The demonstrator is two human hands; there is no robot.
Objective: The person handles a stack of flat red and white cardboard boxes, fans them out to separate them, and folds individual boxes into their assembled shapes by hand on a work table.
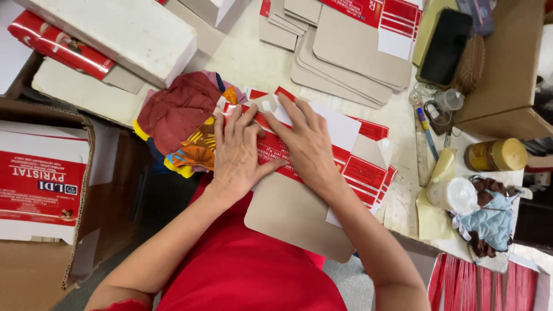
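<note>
1. Two hands of mine press flat on one red-and-white carton blank (322, 167) at the middle of the view; it lies on the tabletop (253, 63) with its plain brown flap hanging over the near edge toward 6 o'clock.
2. My left hand (237, 151) lies palm down on the blank's left end, fingers together and pointing to 12 o'clock, gripping nothing.
3. My right hand (308, 144) lies just beside it at 3 o'clock, fingers spread, fingertips on a small white flap, thumb touching the left hand's thumb; it too presses rather than holds.
4. More blanks of the same kind lie under this one, their red edges showing toward 4 o'clock.
5. At 9 o'clock of my left hand, touching it, sits a bundle of cloth (181, 118), maroon with orange and yellow.
6. At 12 to 1 o'clock, well apart, a stack of brown flat blanks (345, 63) fans across the tabletop.
7. At 3 o'clock stand a yellow-lidded jar (496, 154), a white-lidded container (454, 194) and a blue-and-brown cloth (489, 222); a pen (427, 132) lies near them.
8. At 2 o'clock a dark phone (446, 46) rests on a flat case.
9. At 9 o'clock, off the tabletop, an open brown box (75, 230) holds red-and-white cartons (40, 184).
</note>
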